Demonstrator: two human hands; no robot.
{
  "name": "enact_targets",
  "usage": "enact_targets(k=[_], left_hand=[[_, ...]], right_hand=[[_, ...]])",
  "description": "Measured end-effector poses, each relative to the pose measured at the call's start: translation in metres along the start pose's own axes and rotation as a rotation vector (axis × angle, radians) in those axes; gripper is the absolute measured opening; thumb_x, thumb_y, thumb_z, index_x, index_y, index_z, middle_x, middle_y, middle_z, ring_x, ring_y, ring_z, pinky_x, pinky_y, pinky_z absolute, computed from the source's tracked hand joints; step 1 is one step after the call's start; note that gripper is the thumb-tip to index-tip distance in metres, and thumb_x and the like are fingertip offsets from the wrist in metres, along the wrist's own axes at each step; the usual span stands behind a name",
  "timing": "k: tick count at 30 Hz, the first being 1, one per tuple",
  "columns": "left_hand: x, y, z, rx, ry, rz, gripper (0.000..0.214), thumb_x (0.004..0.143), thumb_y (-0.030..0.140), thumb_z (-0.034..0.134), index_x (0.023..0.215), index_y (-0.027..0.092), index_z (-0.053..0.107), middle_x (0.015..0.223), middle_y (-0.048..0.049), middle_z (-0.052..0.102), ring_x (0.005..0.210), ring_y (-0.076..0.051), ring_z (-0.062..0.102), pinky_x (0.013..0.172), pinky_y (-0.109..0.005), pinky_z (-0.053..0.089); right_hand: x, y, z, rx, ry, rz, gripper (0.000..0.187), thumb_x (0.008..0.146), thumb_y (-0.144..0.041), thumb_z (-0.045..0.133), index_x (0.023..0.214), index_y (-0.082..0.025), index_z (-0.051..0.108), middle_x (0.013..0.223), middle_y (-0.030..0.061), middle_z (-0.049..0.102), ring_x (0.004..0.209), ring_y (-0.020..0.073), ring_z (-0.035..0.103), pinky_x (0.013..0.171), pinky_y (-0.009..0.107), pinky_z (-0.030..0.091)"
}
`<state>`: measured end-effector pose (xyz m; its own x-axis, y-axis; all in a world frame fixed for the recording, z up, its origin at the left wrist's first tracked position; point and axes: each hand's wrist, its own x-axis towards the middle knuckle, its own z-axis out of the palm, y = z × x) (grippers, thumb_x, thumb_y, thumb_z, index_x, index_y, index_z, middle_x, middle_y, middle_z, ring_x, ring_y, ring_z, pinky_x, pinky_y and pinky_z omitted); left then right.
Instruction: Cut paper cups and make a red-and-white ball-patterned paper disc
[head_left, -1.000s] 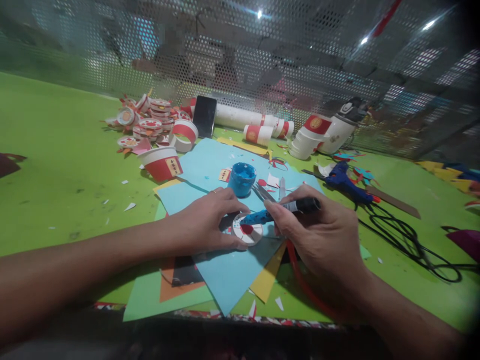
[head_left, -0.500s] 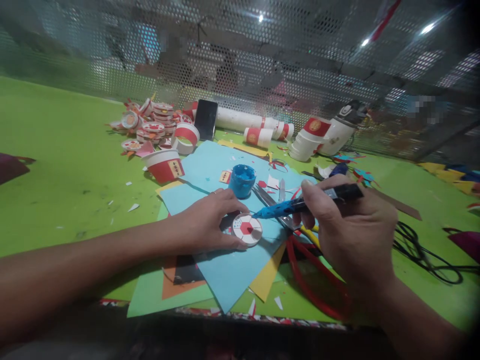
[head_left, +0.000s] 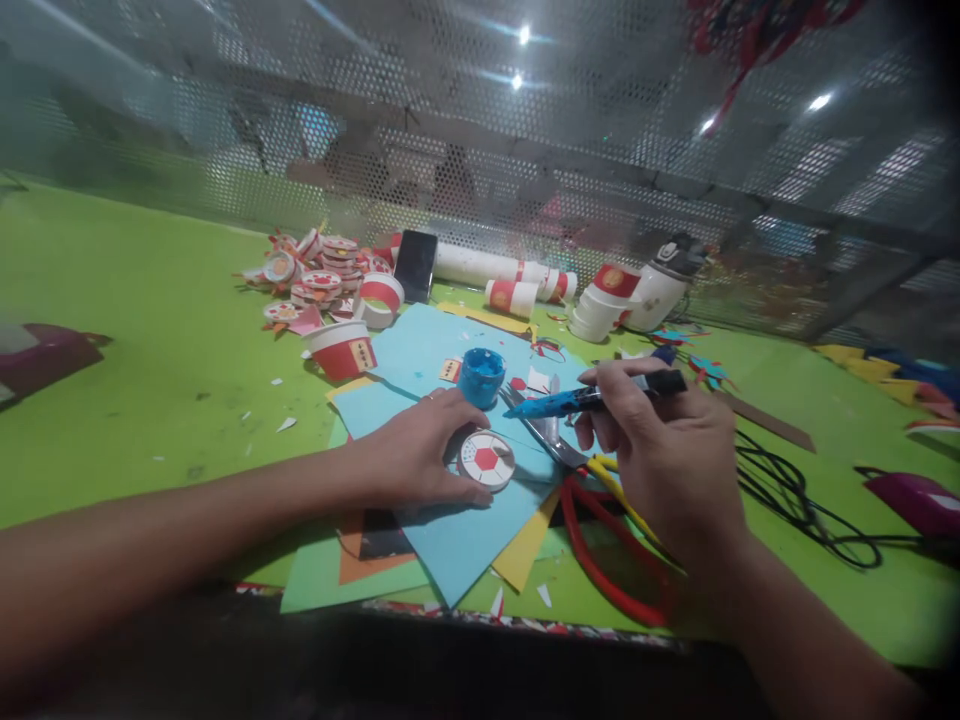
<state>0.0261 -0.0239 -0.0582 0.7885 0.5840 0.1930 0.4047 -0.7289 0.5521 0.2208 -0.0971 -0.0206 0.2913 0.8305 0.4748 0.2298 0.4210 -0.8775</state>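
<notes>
My left hand curls round a small white paper disc with a red centre, pinning it to a light blue paper sheet. My right hand grips a paintbrush with a black handle and a blue-smeared front. Its tip hangs in the air just right of a small open pot of blue paint, above and behind the disc.
Scissors with red and yellow handles lie under my right hand. Red and white paper cups, several finished discs, a phone, a white bottle and a black cable lie across the green table.
My right hand has lifted the brush off the disc and carried it up toward the paint pot. My left hand has stayed on the disc.
</notes>
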Motion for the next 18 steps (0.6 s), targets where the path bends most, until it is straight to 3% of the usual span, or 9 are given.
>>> enact_targets(k=[6, 14, 18], left_hand=[[-0.002, 0.001, -0.003, -0.032, -0.036, -0.025, 0.066, 0.065, 0.049, 0.071, 0.12, 0.019, 0.053, 0.108, -0.0092, 0.049, 0.101, -0.027, 0.048, 0.089, -0.042, 0.041], [-0.003, 0.002, -0.006, -0.062, -0.058, -0.009, 0.056, 0.066, 0.039, 0.072, 0.117, 0.019, 0.058, 0.103, -0.0083, 0.05, 0.096, -0.024, 0.05, 0.088, -0.038, 0.043], [-0.002, -0.002, -0.004, -0.067, -0.026, 0.0, 0.054, 0.065, 0.04, 0.073, 0.113, 0.019, 0.06, 0.102, -0.0082, 0.052, 0.096, -0.024, 0.05, 0.086, -0.037, 0.043]], right_hand=[[0.006, 0.003, -0.003, 0.156, -0.063, 0.099, 0.014, 0.08, -0.03, 0.066, 0.075, -0.018, 0.063, 0.047, -0.0078, 0.041, 0.041, 0.0067, 0.043, 0.044, 0.023, 0.042], [0.012, -0.001, -0.008, 0.398, -0.12, 0.126, 0.009, 0.079, -0.024, 0.064, 0.082, -0.016, 0.067, 0.053, -0.0043, 0.046, 0.049, 0.009, 0.046, 0.048, 0.026, 0.043], [0.019, -0.005, -0.012, 0.394, -0.085, 0.105, 0.009, 0.079, -0.024, 0.064, 0.083, -0.016, 0.067, 0.051, -0.0044, 0.047, 0.05, 0.0093, 0.046, 0.05, 0.026, 0.044]])
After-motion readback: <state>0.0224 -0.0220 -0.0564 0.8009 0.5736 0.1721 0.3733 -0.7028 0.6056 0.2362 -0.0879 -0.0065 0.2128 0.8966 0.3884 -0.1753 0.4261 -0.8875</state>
